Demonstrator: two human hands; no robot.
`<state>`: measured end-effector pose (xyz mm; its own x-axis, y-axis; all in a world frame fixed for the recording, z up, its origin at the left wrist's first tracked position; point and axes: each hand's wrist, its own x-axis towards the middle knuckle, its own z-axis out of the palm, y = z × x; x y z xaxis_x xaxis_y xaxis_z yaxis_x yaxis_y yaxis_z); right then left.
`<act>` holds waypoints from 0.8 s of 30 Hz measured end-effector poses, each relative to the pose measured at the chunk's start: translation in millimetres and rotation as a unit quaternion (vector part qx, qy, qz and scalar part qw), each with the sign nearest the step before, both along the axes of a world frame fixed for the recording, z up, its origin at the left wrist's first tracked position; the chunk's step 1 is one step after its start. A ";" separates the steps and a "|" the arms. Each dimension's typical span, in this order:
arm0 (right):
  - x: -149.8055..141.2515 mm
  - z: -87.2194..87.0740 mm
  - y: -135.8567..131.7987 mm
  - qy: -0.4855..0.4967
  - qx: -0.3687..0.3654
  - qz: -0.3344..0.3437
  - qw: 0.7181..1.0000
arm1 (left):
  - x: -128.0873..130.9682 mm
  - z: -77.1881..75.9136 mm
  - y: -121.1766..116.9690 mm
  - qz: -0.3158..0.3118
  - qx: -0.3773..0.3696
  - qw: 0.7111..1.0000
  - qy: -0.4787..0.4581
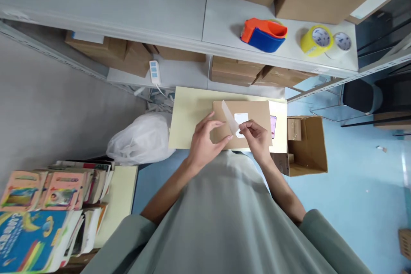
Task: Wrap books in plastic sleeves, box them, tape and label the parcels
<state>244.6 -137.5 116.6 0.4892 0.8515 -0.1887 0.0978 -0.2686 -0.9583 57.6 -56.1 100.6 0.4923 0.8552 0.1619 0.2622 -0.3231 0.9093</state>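
A flat brown cardboard box (257,111) lies on the pale yellow table (189,102), with a white label (241,118) on its upper face. Over it, my right hand (257,139) pinches the lower end of a thin whitish, translucent strip (228,115) between thumb and fingertips. The strip slants up to the left, and its exact kind is unclear. My left hand (207,139) is beside the strip, thumb and forefinger spread in a C shape, holding nothing that I can see. A phone with a pink screen (273,126) lies at the box's right edge.
A grey shelf (154,13) above the table bears an orange-and-blue tape dispenser (263,35), yellow tape rolls (317,40) and cartons. An open carton (306,145) stands at right. A white plastic bag (141,139) and stacked books (61,192) are at left.
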 end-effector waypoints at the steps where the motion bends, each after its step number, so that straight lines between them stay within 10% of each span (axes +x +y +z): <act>1: 5.0 0.1 -3.2 0.010 0.005 -0.002 1.000 | 10.2 1.8 -8.8 0.002 -0.008 1.000 -0.003; 14: 71.7 -7.8 -50.6 0.152 0.010 0.037 0.988 | 88.2 -9.6 -47.1 0.017 -0.211 0.977 -0.035; 24: 137.8 -47.0 -74.8 0.032 -0.041 -0.040 0.998 | 97.4 -22.3 -40.4 0.087 -0.371 0.919 -0.100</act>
